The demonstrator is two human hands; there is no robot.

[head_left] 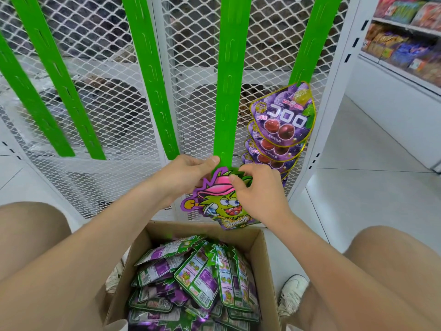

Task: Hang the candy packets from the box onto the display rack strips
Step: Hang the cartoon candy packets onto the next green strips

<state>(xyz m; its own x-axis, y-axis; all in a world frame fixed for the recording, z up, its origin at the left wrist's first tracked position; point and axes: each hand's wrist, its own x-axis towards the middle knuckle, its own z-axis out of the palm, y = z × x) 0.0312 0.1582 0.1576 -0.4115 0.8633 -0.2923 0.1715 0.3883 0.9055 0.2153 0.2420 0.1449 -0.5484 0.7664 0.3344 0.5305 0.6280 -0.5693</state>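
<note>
Cardboard box (259,249) of candy packets (198,273) below.
Left hand (188,173) and right hand (260,192), fingers clamped on purple-green cartoon-monster packet (214,206) at green strip (228,91) end.

Box (259,254) of loose packets (191,278) sits nearest, held packet (214,201) above it at foot of a strip (230,91), hung packets (284,118) on next strip (310,44) right, shelves (405,32) far right.

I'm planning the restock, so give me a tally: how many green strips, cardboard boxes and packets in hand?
Green strips: 5
Cardboard box: 1
Held packet: 1
Total: 7
The packets piled in the box and those hanging on the rightmost strip overlap too much to count.
</note>
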